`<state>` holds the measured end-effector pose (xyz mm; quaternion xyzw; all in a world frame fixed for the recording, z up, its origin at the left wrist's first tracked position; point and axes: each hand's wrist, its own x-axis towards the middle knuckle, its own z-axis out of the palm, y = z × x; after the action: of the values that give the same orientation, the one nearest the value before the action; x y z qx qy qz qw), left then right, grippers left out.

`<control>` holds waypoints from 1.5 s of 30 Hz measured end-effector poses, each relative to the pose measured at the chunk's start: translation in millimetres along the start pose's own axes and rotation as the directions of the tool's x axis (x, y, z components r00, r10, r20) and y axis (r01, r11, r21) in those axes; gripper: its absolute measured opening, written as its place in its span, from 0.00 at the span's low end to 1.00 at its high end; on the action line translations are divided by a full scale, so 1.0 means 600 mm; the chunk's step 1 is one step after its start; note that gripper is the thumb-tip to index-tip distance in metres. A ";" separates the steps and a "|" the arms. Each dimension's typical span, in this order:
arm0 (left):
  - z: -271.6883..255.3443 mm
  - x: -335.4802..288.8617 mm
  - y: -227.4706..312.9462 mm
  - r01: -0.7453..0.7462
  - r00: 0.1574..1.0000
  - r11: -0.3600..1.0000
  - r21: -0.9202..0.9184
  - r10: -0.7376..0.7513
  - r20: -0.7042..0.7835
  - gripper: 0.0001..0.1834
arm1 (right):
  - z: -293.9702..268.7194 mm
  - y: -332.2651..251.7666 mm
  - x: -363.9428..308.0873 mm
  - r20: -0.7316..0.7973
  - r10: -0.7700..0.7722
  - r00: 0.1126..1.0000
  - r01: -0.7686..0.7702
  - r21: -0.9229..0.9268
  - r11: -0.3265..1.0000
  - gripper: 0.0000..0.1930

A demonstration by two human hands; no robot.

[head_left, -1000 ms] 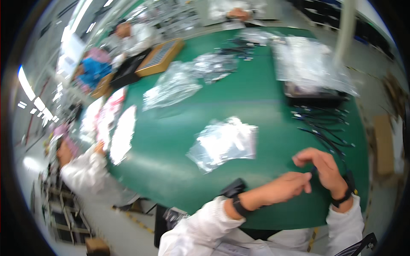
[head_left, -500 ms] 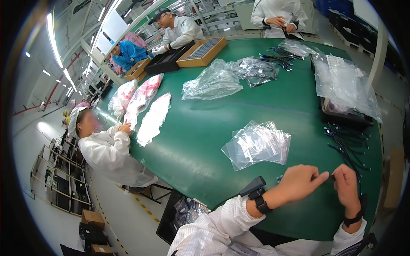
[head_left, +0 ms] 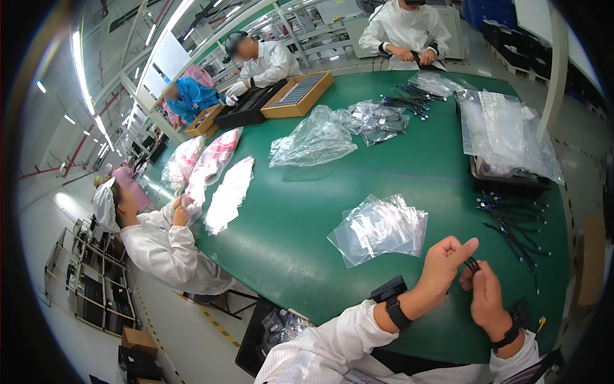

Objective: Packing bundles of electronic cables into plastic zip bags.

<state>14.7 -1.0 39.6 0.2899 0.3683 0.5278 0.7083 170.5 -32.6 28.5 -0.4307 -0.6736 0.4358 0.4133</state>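
Over the near right part of the green table (head_left: pixel 300 256), a short bundle of thin black cables (head_left: pixel 471 263) is pinched between my two hands. My left hand (head_left: pixel 442 264) grips it from the left, thumb pointing up and right. Close beside it, the curled fingers of my right hand (head_left: pixel 487 296) hold the same cables; their ends are hidden in my palms. Beyond my left hand lies a fanned stack of clear plastic bags (head_left: pixel 377 232). Loose black cables with small metal end lugs (head_left: pixel 517 224) lie to the right of the stack.
Flat bags cover a black bin (head_left: pixel 511 182) at the right. Further back lie crumpled clear plastic (head_left: pixel 313 137) and more black cables (head_left: pixel 416 99). White packets (head_left: pixel 230 195) lie by a co-worker (head_left: pixel 163 240) at the left. A bin of bagged parts (head_left: pixel 275 329) stands beside me.
My hands have come closer together and turned, the right one moving left. The black cables between them now show as a bent bundle. The view has shifted slightly.
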 end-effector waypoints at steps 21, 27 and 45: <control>0.014 -0.022 -0.012 -0.549 0.836 0.657 0.517 0.418 0.355 0.06 | 0.011 0.067 0.000 0.422 0.148 0.894 -0.262 0.226 0.938 0.27; 0.008 -0.044 -0.007 -0.614 0.787 0.591 0.523 0.413 0.458 0.08 | 0.003 0.002 0.026 0.424 0.008 0.906 -0.101 0.198 0.975 0.28; -0.009 -0.009 -0.012 -0.467 0.884 0.693 0.549 0.349 0.310 0.09 | 0.038 0.033 0.022 0.170 0.056 0.984 -0.085 0.169 0.982 0.15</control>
<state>12.9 -8.0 32.1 0.6236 0.3781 0.4961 0.4712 150.0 -20.2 5.9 -0.3788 -0.6486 0.5419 0.3771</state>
